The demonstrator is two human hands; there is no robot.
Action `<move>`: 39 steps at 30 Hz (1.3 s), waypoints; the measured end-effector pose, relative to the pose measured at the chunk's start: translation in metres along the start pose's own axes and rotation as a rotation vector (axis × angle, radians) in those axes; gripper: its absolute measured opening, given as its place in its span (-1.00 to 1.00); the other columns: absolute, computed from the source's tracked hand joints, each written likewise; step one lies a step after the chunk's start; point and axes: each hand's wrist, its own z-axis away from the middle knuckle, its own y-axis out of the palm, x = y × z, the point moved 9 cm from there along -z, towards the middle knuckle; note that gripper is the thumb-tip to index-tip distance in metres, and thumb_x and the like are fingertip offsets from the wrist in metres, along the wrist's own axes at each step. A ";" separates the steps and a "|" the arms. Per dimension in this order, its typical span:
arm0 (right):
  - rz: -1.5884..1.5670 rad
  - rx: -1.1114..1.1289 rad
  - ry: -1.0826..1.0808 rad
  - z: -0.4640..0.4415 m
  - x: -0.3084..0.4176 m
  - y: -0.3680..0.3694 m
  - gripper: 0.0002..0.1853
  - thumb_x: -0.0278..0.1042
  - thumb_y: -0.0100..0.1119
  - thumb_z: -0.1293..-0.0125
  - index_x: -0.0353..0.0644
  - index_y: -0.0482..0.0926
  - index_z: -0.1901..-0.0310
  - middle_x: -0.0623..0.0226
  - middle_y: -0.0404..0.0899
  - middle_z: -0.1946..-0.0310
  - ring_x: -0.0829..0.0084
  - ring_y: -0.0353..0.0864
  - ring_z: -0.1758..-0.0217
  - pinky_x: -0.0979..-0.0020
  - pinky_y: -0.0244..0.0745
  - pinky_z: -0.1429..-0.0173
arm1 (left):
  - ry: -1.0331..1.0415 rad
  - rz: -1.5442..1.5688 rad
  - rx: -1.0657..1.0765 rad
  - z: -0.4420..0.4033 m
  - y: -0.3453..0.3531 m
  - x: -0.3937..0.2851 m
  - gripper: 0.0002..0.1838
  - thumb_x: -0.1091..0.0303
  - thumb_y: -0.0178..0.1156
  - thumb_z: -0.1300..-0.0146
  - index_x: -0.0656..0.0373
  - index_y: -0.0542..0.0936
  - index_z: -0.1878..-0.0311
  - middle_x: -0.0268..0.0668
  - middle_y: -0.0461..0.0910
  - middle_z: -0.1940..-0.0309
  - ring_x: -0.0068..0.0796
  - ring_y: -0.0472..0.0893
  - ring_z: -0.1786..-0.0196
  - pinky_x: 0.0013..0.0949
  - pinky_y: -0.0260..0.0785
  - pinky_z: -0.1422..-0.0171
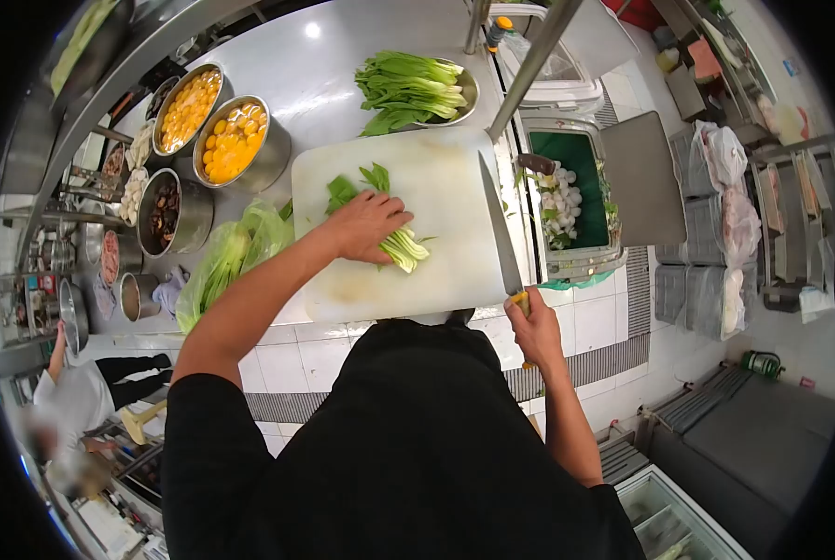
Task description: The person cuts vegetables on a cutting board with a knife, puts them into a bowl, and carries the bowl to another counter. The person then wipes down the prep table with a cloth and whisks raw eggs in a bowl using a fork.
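Observation:
On the white cutting board (pixel 436 177), my left hand (pixel 369 227) lies over a small bunch of leafy greens (pixel 403 250), fingers curved around it. The leaves stick out beyond my fingers and the pale stems point toward me. My right hand (pixel 537 329) grips the yellow handle of a long knife (pixel 501 229) at the board's right edge. Its blade points away from me, apart from the greens. Behind the board, more leafy greens (pixel 408 86) rest on a metal bowl (pixel 470 98). A plastic bag (pixel 266 229) of greens sits left of the board.
Metal pots of egg yolks (pixel 236 142) and dark pieces (pixel 164 210) stand on the left of the steel counter (pixel 329 65). To the right, a green-lined bin (pixel 604 201) holds pale scraps, with a brown handle (pixel 536 164) by its edge. Another person (pixel 72 401) stands far left.

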 end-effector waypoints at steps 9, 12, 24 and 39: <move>-0.146 -0.042 0.121 0.012 -0.036 -0.006 -0.54 -0.05 0.17 -0.38 -0.27 0.49 -0.09 -0.19 0.64 0.41 -0.21 0.65 0.28 0.01 0.49 0.22 | -0.238 0.165 -0.110 -0.024 0.021 -0.011 -0.52 0.29 0.33 -0.10 0.12 0.45 -0.09 -0.16 0.54 0.06 -0.07 0.59 0.03 -0.05 0.47 -0.03; -0.112 -0.044 0.043 0.006 -0.033 -0.012 -0.55 -0.04 0.18 -0.37 -0.25 0.48 -0.08 -0.22 0.64 0.39 -0.26 0.64 0.24 -0.06 0.48 0.19 | -0.338 0.319 -0.135 -0.032 0.004 0.001 -0.52 0.32 0.28 -0.15 0.18 0.38 -0.12 0.00 0.64 0.17 0.09 0.64 0.10 0.04 0.49 0.03; -0.088 -0.117 0.058 0.014 -0.065 -0.043 -0.60 -0.07 0.19 -0.38 -0.23 0.50 -0.03 -0.04 0.59 0.53 0.00 0.63 0.43 0.06 0.46 0.33 | -0.377 -0.389 -0.089 -0.184 -0.127 0.124 -0.60 0.30 0.32 -0.09 0.27 0.52 0.02 -0.01 0.62 0.11 0.08 0.65 0.06 0.00 0.54 0.03; 0.245 0.562 -0.452 -0.002 0.068 0.048 -0.62 0.05 0.18 -0.35 -0.12 0.55 0.06 -0.09 0.66 0.38 -0.13 0.67 0.22 -0.02 0.52 0.09 | -0.285 0.219 -0.750 -0.126 -0.245 0.036 -0.66 0.19 0.26 -0.31 0.15 0.66 -0.07 -0.26 0.67 0.15 -0.29 0.67 0.17 -0.24 0.51 0.01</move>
